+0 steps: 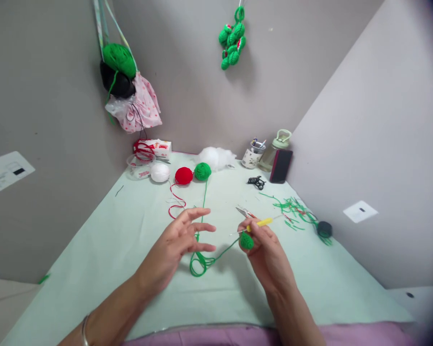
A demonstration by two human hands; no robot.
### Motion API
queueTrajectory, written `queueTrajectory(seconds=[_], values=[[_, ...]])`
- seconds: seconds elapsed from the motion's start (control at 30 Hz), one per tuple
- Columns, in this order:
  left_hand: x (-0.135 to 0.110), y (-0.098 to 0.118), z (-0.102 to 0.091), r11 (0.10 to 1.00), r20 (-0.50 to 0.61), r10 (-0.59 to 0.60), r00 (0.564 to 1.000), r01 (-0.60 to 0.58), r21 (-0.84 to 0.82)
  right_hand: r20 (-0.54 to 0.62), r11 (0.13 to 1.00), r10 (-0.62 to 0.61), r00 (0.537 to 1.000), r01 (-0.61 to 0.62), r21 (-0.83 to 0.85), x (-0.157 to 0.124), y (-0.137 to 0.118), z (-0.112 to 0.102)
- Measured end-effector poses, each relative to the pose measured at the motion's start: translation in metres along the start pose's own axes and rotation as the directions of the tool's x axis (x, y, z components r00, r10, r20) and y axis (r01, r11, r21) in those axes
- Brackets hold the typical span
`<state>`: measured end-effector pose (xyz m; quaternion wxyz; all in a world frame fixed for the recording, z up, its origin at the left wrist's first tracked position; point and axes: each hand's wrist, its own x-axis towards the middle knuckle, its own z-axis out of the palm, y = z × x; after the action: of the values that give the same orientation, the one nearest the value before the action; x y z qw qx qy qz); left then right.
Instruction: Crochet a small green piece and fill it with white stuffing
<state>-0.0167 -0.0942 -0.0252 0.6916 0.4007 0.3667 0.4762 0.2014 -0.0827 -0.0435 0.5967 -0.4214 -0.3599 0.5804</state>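
My right hand (263, 245) is closed around a yellow-handled crochet hook (261, 223) and a small green crocheted piece (246, 240). From that piece a green yarn strand (202, 262) runs left, loops on the table and leads up to a green yarn ball (202, 171). My left hand (182, 238) hovers open with its fingers spread, just left of the strand, which passes near its fingertips. A metal bangle sits on my left wrist.
A red yarn ball (184, 176) and a white one (160, 173) lie by the green ball. Scissors (244, 211), green yarn scraps (292, 211), stuffing (214, 156), a cup, bottle and phone (280, 166) sit further back. Green crocheted pieces (233, 41) hang on the wall.
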Motion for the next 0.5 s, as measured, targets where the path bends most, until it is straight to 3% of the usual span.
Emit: queueTrajectory(seconds=[0.17,0.27,0.33,0.4,0.43,0.5], values=[[-0.012,-0.011,0.033,0.965,0.109,-0.031,0.994,0.058,-0.256,-0.050,0.996,-0.080,0.995,0.083,0.044,-0.030,-0.011,0.016],[-0.008,-0.010,0.042,0.931,0.062,0.117,0.991,-0.087,-0.356,0.001,0.981,-0.195,0.981,0.195,0.012,-0.044,-0.013,0.026],[-0.005,-0.009,0.042,0.946,0.000,0.227,0.974,-0.220,-0.239,0.008,0.969,-0.245,0.969,0.245,0.005,-0.050,-0.012,0.028],[-0.005,-0.010,0.038,0.932,-0.014,0.357,0.934,-0.355,0.071,-0.020,0.961,-0.277,0.961,0.278,0.006,-0.052,-0.010,0.028],[-0.006,-0.011,0.036,0.884,-0.003,0.418,0.908,-0.406,0.232,-0.037,0.956,-0.294,0.955,0.294,0.000,-0.052,-0.009,0.028],[-0.009,-0.015,0.033,0.833,0.015,0.435,0.900,-0.409,0.372,-0.050,0.943,-0.332,0.942,0.331,-0.033,-0.051,-0.006,0.026]])
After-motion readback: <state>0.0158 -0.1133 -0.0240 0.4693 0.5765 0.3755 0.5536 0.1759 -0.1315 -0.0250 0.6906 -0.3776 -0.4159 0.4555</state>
